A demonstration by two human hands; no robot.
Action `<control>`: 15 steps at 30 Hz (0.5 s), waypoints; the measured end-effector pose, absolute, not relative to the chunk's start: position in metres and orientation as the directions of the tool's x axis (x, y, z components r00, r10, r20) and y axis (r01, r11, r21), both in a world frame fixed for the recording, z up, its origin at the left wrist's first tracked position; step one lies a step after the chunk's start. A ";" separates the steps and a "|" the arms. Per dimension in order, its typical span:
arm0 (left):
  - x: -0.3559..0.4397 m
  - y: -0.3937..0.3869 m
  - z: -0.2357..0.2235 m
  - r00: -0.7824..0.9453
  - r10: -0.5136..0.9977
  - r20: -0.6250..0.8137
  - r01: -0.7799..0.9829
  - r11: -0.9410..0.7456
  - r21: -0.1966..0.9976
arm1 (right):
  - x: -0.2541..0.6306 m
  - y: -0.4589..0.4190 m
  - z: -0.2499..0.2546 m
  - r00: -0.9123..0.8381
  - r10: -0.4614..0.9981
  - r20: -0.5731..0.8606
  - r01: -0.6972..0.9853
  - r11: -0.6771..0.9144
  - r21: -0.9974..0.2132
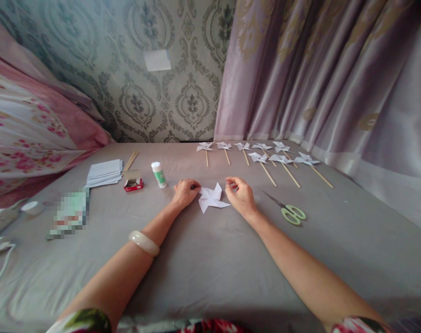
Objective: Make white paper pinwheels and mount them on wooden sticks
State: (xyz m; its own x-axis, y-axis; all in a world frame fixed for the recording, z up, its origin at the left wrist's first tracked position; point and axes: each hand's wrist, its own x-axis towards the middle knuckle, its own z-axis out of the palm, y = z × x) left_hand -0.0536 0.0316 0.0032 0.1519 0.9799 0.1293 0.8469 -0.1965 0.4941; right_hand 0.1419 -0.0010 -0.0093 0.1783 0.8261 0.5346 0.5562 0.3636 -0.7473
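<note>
A white paper pinwheel (210, 198) without a stick lies on the grey cloth between my two hands. My left hand (186, 192), with a pale bangle on its wrist, is closed at the pinwheel's left blade and seems to pinch its edge. Just right of the pinwheel, apart from it, my right hand (241, 197) has its fingers curled to the thumb; anything between the fingertips is too small to make out. Green-handled scissors (290, 213) lie to the right with blades partly open. A glue stick (159, 175) stands upright beyond my left hand.
Several finished pinwheels on sticks (281, 159) lie at the back right. Left of the glue are a small red box (133, 184), wooden sticks (130, 162) and stacked paper (104, 173). A green packet (70, 210) and a power strip (2, 219) sit at far left.
</note>
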 end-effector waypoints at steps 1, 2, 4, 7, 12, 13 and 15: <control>-0.054 0.031 0.003 0.155 0.979 0.130 0.845 -0.199 0.496 | 0.143 0.001 -0.011 0.217 0.848 0.484 0.514 0.322 -0.795; -0.055 0.030 0.002 0.158 0.978 0.132 0.844 -0.204 0.496 | 0.144 0.003 -0.012 0.247 0.866 0.435 0.474 0.284 -0.834; -0.054 0.028 0.002 0.168 0.976 0.140 0.843 -0.216 0.493 | 0.145 0.007 -0.015 0.282 0.887 0.365 0.417 0.229 -0.880; -0.052 0.025 0.003 0.223 0.964 0.142 0.852 -0.264 0.452 | 0.146 0.011 -0.020 0.292 0.895 0.336 0.394 0.207 -0.895; -0.050 0.028 0.002 0.268 0.957 0.114 0.861 -0.291 0.417 | 0.145 0.013 -0.025 0.288 0.904 0.317 0.376 0.198 -0.905; -0.050 0.029 0.002 0.266 0.957 0.116 0.855 -0.289 0.430 | 0.145 0.013 -0.025 0.287 0.906 0.312 0.372 0.195 -0.908; -0.050 0.031 0.001 0.267 0.956 0.125 0.844 -0.294 0.449 | 0.146 0.013 -0.026 0.285 0.910 0.301 0.362 0.189 -0.913</control>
State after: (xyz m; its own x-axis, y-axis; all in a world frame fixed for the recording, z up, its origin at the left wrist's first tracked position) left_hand -0.0501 0.0308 0.0014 0.2666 0.9557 0.1250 0.8440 -0.2941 0.4485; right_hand 0.1457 0.0132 -0.0258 0.2846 0.9102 0.3009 0.3623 0.1885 -0.9128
